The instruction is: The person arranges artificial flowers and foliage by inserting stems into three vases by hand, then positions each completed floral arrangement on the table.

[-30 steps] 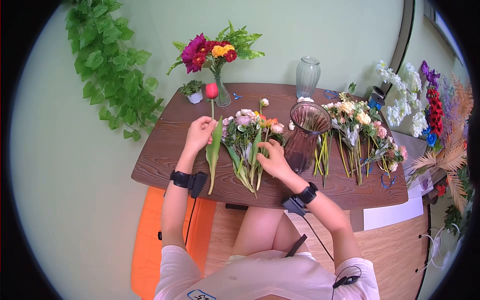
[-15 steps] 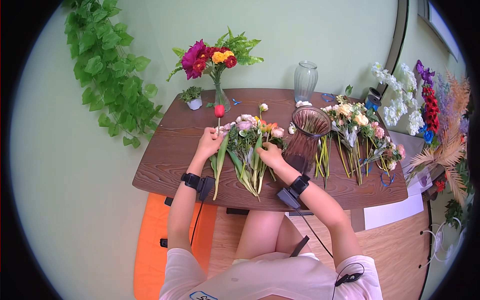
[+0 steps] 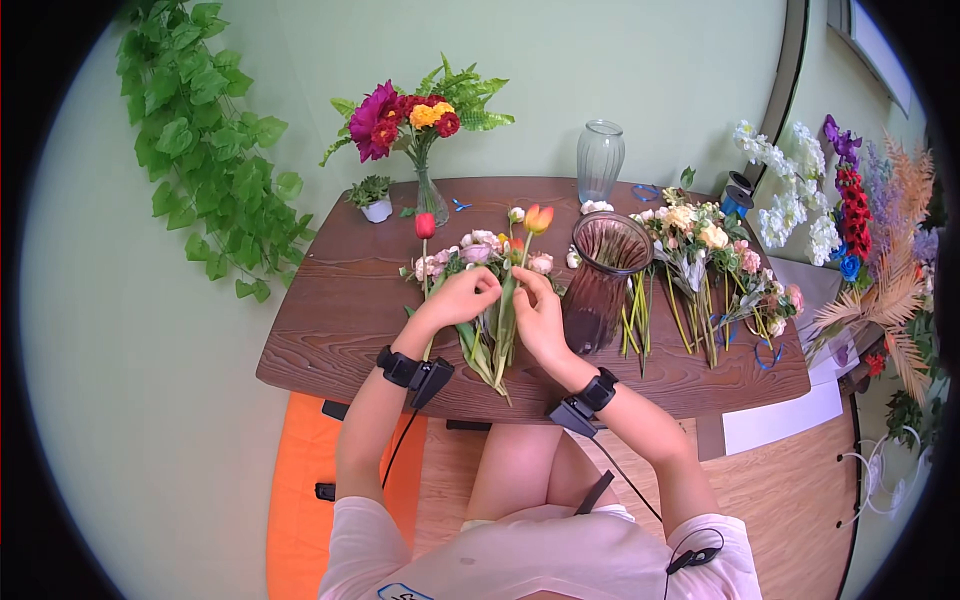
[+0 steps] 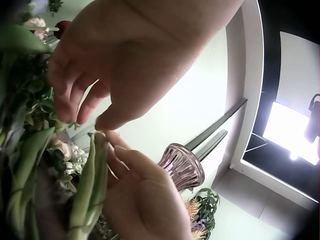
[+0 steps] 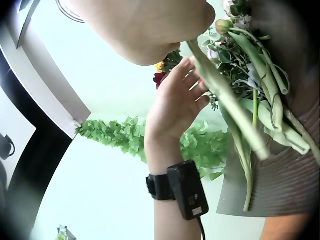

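Observation:
In the head view, my right hand (image 3: 540, 318) pinches an orange tulip (image 3: 538, 218) by its stem and leaf, the bloom pointing away from me. My left hand (image 3: 462, 300) hovers just left of it, fingers loosely bent and nothing visible between them. A red tulip (image 3: 425, 225) lies on the table beyond the left hand, partly hidden by it. Below both hands is a bunch of pale blooms (image 3: 478, 250) and green leaves. In the left wrist view, the left thumb and fingers of the left hand (image 4: 125, 60) are close to the right hand (image 4: 145, 192) on the green stem (image 4: 87, 195).
A purple-tinted vase (image 3: 597, 300) stands right of the hands, with more flowers (image 3: 712, 240) lying beyond it. At the back are a clear vase (image 3: 600, 160), a filled flower vase (image 3: 427, 190) and a small potted plant (image 3: 376, 208). The table (image 3: 320, 335) has its front edge near me.
The left hand has let go of the red tulip, now lying on the table, and moved right toward the right hand. The right hand has lifted the orange tulip from the bunch.

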Demonstrator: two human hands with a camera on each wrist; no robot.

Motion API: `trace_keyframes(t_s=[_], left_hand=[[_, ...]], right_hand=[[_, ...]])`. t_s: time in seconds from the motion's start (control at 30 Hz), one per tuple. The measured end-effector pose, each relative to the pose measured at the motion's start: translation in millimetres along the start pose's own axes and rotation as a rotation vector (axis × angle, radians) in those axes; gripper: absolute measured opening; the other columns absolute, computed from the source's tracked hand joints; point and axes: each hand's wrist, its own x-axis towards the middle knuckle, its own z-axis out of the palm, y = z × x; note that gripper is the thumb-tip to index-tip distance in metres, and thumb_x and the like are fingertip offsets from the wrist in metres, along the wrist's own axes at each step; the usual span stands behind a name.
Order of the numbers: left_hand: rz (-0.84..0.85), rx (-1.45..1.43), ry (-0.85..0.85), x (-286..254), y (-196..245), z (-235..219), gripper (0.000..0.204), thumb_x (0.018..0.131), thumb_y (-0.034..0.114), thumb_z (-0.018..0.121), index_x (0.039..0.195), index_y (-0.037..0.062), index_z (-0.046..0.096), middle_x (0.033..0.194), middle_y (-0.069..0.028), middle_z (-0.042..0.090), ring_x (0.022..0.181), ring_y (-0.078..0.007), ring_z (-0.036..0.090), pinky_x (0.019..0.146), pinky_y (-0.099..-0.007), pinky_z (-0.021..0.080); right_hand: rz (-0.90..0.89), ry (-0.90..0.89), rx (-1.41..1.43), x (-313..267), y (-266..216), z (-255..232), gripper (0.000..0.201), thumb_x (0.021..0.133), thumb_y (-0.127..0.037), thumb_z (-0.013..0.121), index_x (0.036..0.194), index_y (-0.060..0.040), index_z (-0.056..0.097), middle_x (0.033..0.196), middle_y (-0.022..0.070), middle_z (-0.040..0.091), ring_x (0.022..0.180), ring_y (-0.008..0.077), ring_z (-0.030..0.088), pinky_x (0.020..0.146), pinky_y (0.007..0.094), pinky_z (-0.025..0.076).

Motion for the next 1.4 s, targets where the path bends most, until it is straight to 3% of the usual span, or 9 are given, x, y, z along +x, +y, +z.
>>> trace_keyframes(t_s=[0.17,0.53,0.8,0.97,1.13,1.23,1.33,1.37,1.4], left_hand=[[0.079,0.144,-0.137,18,-24,15,0.028,0.083,0.022,0.055,0.097,-0.0019,0.058,0.092,-0.0181,0.064,0.084,-0.0301,0.062,0.073,-0.0365,0.048],[-0.236,0.506,-0.137,63,-27,49,0.045,0.070,0.028,0.063,0.103,-0.0001,0.053,0.096,-0.0205,0.062,0.090,-0.0316,0.062,0.074,-0.0392,0.049],[-0.035,0.437,-0.188,74,-70,47,0.040,0.065,0.026,0.064,0.097,0.0018,0.058,0.090,-0.0196,0.063,0.081,-0.0308,0.062,0.072,-0.0372,0.050],[-0.196,0.382,-0.033,53,-56,30,0.048,0.072,0.021,0.061,0.105,-0.0125,0.048,0.094,-0.0283,0.060,0.078,-0.0350,0.063,0.066,-0.0379,0.051],[-0.326,0.339,-0.050,39,-50,12,0.049,0.072,0.024,0.061,0.109,-0.0064,0.049,0.101,-0.0242,0.059,0.085,-0.0327,0.061,0.074,-0.0374,0.049],[-0.402,0.216,-0.051,31,-47,5,0.044,0.075,0.020,0.058,0.109,-0.0050,0.046,0.093,-0.0184,0.059,0.071,-0.0234,0.062,0.053,-0.0323,0.051],[-0.354,0.223,-0.034,29,-56,4,0.054,0.075,0.025,0.059,0.113,-0.0094,0.042,0.096,-0.0298,0.058,0.080,-0.0345,0.063,0.068,-0.0387,0.051],[-0.336,0.221,-0.016,29,-62,6,0.057,0.075,0.028,0.061,0.114,-0.0087,0.041,0.097,-0.0297,0.058,0.083,-0.0367,0.062,0.072,-0.0392,0.050],[-0.337,0.222,-0.016,28,-64,7,0.057,0.075,0.028,0.061,0.114,-0.0087,0.041,0.097,-0.0297,0.058,0.083,-0.0367,0.062,0.072,-0.0392,0.050]], right_hand=[[-0.118,-0.049,0.107,-13,-24,-12,0.026,0.082,0.002,0.050,0.105,-0.0021,0.060,0.102,0.0097,0.054,0.081,0.0145,0.054,0.067,0.0230,0.043],[-0.028,-0.323,0.072,-40,-75,-58,0.018,0.087,0.001,0.047,0.097,-0.0002,0.062,0.094,0.0042,0.053,0.077,0.0075,0.049,0.067,0.0202,0.041],[0.010,-0.388,0.039,-44,-66,-76,0.023,0.087,0.002,0.043,0.102,0.0000,0.060,0.096,0.0041,0.052,0.073,0.0062,0.049,0.064,0.0200,0.040],[-0.001,-0.386,-0.039,-41,-59,-73,0.026,0.086,-0.001,0.046,0.110,0.0007,0.056,0.103,0.0060,0.052,0.070,0.0066,0.048,0.062,0.0204,0.040],[0.076,-0.356,-0.172,-32,-51,-57,0.042,0.080,-0.013,0.055,0.115,0.0086,0.049,0.115,0.0189,0.050,0.067,0.0192,0.055,0.071,0.0295,0.045],[0.077,-0.316,-0.260,-24,-30,-40,0.049,0.081,-0.016,0.057,0.121,0.0091,0.044,0.120,0.0197,0.046,0.071,0.0191,0.054,0.069,0.0286,0.045],[-0.002,-0.274,-0.389,-8,-18,-24,0.055,0.079,-0.019,0.057,0.122,0.0108,0.042,0.124,0.0237,0.043,0.070,0.0216,0.056,0.072,0.0308,0.046],[0.069,-0.299,-0.316,-4,-17,-22,0.058,0.077,-0.021,0.054,0.125,0.0077,0.038,0.127,0.0274,0.039,0.112,0.0408,0.045,0.094,0.0416,0.038],[0.069,-0.299,-0.315,3,-16,-20,0.058,0.077,-0.021,0.054,0.125,0.0077,0.038,0.127,0.0274,0.039,0.112,0.0408,0.045,0.094,0.0416,0.038]])
